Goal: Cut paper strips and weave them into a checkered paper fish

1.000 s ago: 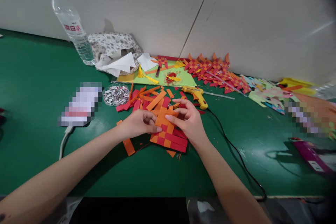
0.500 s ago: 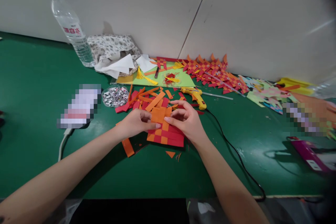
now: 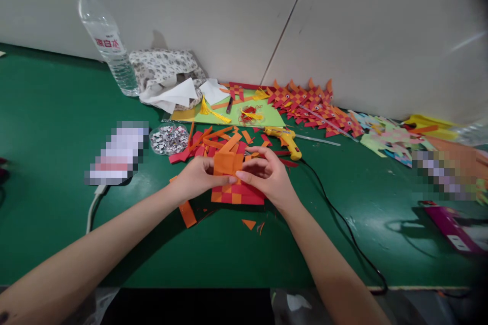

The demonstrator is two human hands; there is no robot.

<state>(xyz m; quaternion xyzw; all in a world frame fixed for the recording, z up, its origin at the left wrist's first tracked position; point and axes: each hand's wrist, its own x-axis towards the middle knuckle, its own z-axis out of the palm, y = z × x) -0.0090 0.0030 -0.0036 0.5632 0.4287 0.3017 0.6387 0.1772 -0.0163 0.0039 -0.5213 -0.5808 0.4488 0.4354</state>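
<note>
A red and orange woven paper piece [image 3: 238, 192] is held between my two hands above the green table. Its lower part shows a checkered weave, and loose orange strips stand up at its top. My left hand [image 3: 202, 176] grips the left side, thumb across the front and fingers behind. From the right, my right hand [image 3: 265, 172] pinches it with the thumb near the middle; those fingers are curled and partly hidden behind the paper. Just beyond lies a heap of cut red and orange paper strips [image 3: 198, 144].
Behind the heap are a yellow glue gun [image 3: 285, 140] with a black cord, a dish of googly eyes [image 3: 169, 138] and a pile of woven paper fish [image 3: 312, 104]. A water bottle [image 3: 110, 45], a tissue pouch [image 3: 165, 68] and a phone [image 3: 118, 155] stand or lie leftward. Orange scraps [image 3: 249, 224] lie in front.
Both hands have tilted the woven paper piece, so its lower edge sits slightly higher and its orange strips stand more upright. The whole view has shifted a little.
</note>
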